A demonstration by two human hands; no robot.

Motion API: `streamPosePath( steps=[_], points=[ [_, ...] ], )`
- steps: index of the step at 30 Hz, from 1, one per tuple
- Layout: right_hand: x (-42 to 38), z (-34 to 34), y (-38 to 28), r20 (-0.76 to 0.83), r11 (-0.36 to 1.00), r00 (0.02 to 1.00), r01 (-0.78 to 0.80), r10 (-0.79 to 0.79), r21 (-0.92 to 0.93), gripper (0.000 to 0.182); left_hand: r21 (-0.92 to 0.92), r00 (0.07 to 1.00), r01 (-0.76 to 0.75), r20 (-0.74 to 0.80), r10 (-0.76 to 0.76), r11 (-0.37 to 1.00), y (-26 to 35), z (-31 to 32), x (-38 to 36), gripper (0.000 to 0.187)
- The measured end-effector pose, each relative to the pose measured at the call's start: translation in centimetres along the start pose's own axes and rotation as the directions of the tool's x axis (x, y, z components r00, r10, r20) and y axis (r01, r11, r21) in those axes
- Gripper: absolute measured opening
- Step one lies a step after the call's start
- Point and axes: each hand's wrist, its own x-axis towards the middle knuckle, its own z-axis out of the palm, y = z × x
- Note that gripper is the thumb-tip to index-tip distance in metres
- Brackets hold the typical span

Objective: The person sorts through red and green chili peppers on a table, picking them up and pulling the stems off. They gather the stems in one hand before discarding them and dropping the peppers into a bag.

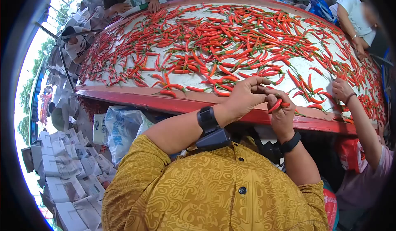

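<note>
chilli held over the counter's near edge, with little margin

the right hand is closed on a red chilli, pinched between thumb and fingers just short of the red rim at the near edge of the counter. the left hand curls in against it, fingertips touching at the same pepper; whether that grip actually clamps the chilli or only the stem end i cannot tell, since the fingers hide it.

the likely slip: the pepper sits over the rim rather than over the white surface, so if either pinch loosens while the two hands pull against each other, it would probably drop off the near edge, down towards the plastic bags below, not back among the spread chillies.

a second risk sits at the near right corner, where another person's hand works close by; an elbow swing could bump it. juice on bare fingers is a further hazard.
</note>
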Motion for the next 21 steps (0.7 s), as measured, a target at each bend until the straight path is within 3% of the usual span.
streamPosePath(
  steps=[1, 3, 4, 5, 6, 7, 8, 9, 11, 13, 14, 16, 18, 21],
  points=[
    [0.1, -0.7, 0.2, -0.052, 0.997, 0.998, -0.019, 0.024, 0.08, 0.016, 0.072, 0.999, -0.041, 0.009, 0.04, 0.997, -0.2, 0.5, 0.3, 0.032],
    [0.0, -2.7, 0.1, -0.072, 0.998, 0.995, -0.063, 0.065, 0.031, 0.016, 0.145, 0.997, -0.079, 0.025, 0.076, 0.986, -0.6, 0.6, 1.0, 0.032],
    [0.5, -4.1, 0.5, -0.109, 0.994, 0.992, -0.057, 0.067, 0.096, 0.018, 0.6, 0.934, -0.347, 0.151, 0.325, 0.72, -0.6, -0.5, 1.6, 0.032],
    [1.0, -5.5, 0.9, -0.146, 0.986, 0.987, -0.047, 0.071, 0.16, 0.019, 0.84, 0.809, -0.503, 0.376, 0.452, 0.203, -0.5, -1.9, 2.3, 0.032],
    [1.2, -7.1, 1.0, -0.158, 0.98, 0.983, -0.061, 0.091, 0.19, 0.021, 0.908, 0.866, -0.404, 0.341, 0.366, 0.109, -0.1, -3.7, 2.7, 0.031],
    [1.4, -9.1, 1.1, -0.187, 0.998, 0.981, -0.049, 0.043, -0.03, 0.015, 0.953, 0.914, -0.303, 0.29, 0.284, 0.002, 0.4, -5.9, 2.9, 0.031],
    [1.6, -10.7, 1.0, -0.153, 0.944, 0.97, 0.137, -0.189, -0.3, 0.012, 0.977, 0.937, -0.209, 0.213, 0.276, -0.044, 0.5, -8.0, 2.9, 0.03],
    [1.6, -12.1, 0.9, -0.059, 0.786, 0.916, 0.306, -0.397, -0.538, 0.01, 0.989, 0.953, -0.114, 0.135, 0.27, -0.092, 0.5, -10.3, 2.7, 0.028],
    [0.6, -14.6, 0.6, -0.045, 0.783, 0.942, 0.249, -0.332, -0.57, 0.008, 0.932, 0.899, -0.131, 0.256, 0.356, -0.339, -0.1, -16.5, 2.2, 0.028],
    [-0.3, -16.8, 1.0, 0.122, 0.677, 0.965, 0.252, -0.234, -0.691, 0.008, 0.928, 0.924, -0.007, 0.148, 0.352, -0.372, 0.2, -19.9, 2.1, 0.031],
    [-0.8, -16.7, 0.3, 0.096, 0.672, 0.974, 0.213, -0.207, -0.71, 0.01, 0.93, 0.924, -0.006, 0.145, 0.353, -0.368, 0.6, -20.0, 2.3, 0.031],
    [-0.8, -17.1, 0.1, 0.149, 0.598, 0.963, 0.258, -0.226, -0.759, 0.012, 0.932, 0.86, 0.089, 0.105, 0.499, -0.351, 1.8, -18.8, 3.0, 0.036],
    [-0.6, -17.9, 0.1, 0.235, 0.492, 0.942, 0.327, -0.241, -0.807, 0.017, 0.951, 0.845, 0.055, 0.118, 0.522, -0.304, 2.1, -16.0, 5.1, 0.039],
    [-0.7, -20.0, 0.5, 0.22, 0.528, 0.942, 0.325, -0.253, -0.784, 0.019, 0.963, 0.844, 0.017, 0.13, 0.52, -0.268, 0.1, -11.3, 9.6, 0.044]
  ],
)
